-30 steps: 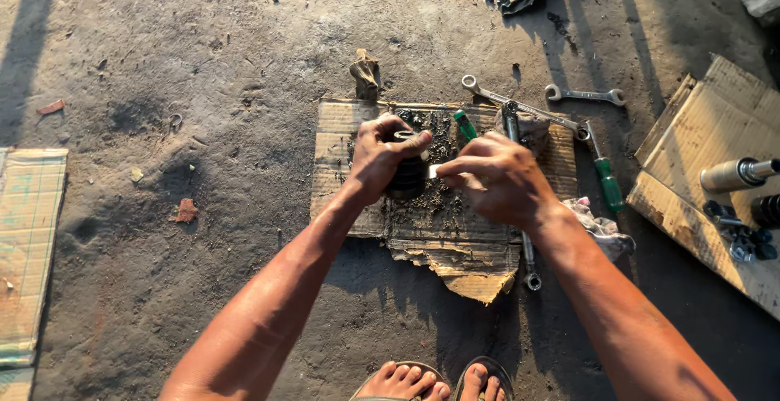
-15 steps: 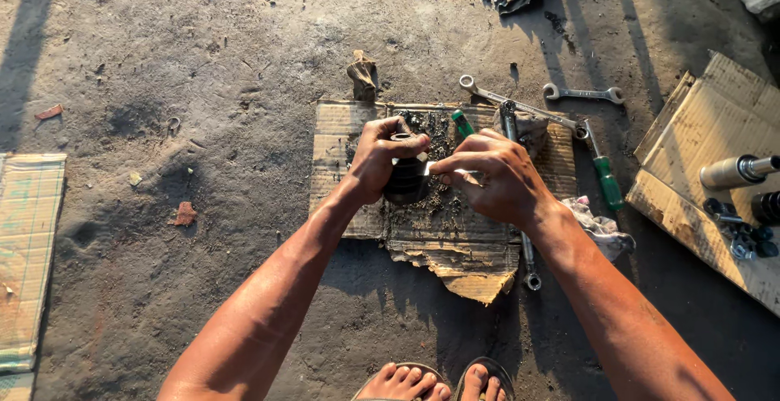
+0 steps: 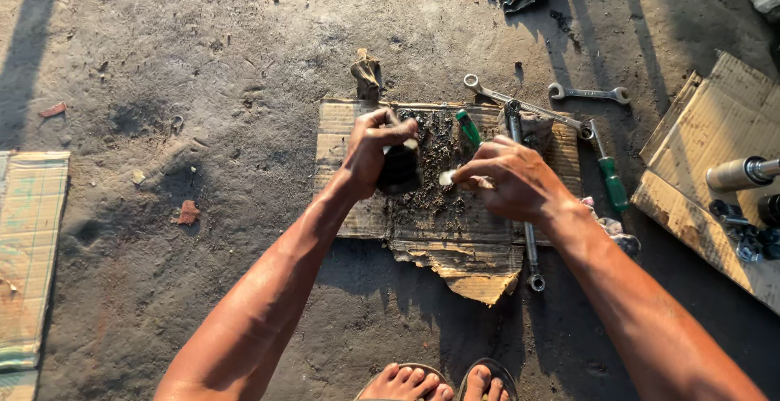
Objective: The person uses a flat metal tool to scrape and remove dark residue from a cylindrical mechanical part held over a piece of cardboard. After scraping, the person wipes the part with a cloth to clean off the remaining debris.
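My left hand (image 3: 372,150) grips a small dark, greasy metal part (image 3: 400,169) over a piece of cardboard (image 3: 349,214) on the ground. My right hand (image 3: 513,182) is closed on a thin tool with a pale tip (image 3: 448,177) that points at the dark part. Black grime and debris (image 3: 435,153) lie on the cardboard between my hands. A green-handled screwdriver (image 3: 468,128) lies just beyond my right fingers.
Long spanners (image 3: 520,105) (image 3: 588,92) and a second green-handled screwdriver (image 3: 609,177) lie to the right. Another spanner (image 3: 532,259) runs under my right wrist. A cardboard sheet (image 3: 715,165) at right carries a metal cylinder (image 3: 741,173) and dark parts. My sandalled feet (image 3: 439,383) are below.
My hands have drawn slightly apart; the left hand has turned the dark part more upright, and the right hand's tool tip now sits just off it.
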